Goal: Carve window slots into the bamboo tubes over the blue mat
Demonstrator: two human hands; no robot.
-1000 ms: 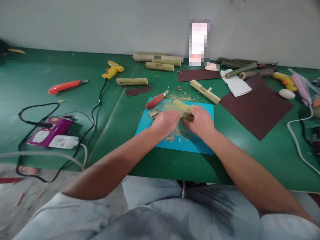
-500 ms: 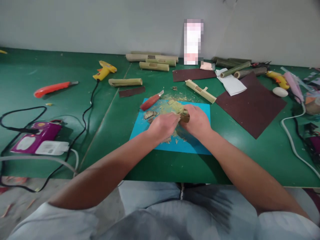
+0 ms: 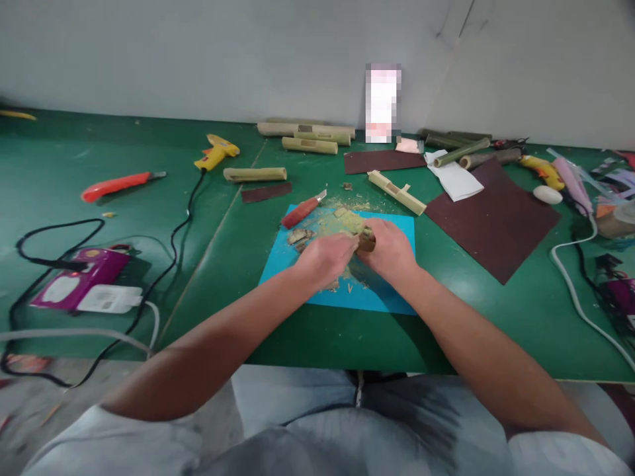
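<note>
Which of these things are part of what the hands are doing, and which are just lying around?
Likely part of it:
bamboo piece in the right hand, left hand close by
blue sheet beneath, strewn with shavings
red-handled knife

Apparently lying about:
left yellow glue gun
orange-handled tool
white egg-shaped object

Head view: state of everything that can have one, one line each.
Left hand, curled at the bamboo piece; grip unclear.
Right hand, closed around the bamboo piece.
Bamboo piece, held, open end showing.
Red-handled knife, lying down, blade bare.
Orange-handled tool, lying down, tip bare.
Left yellow glue gun, lying down.
Phone, propped upright, screen lit.
Purple power strip, black plug inserted.
Blue sheet, flat, strewn with shavings.
</note>
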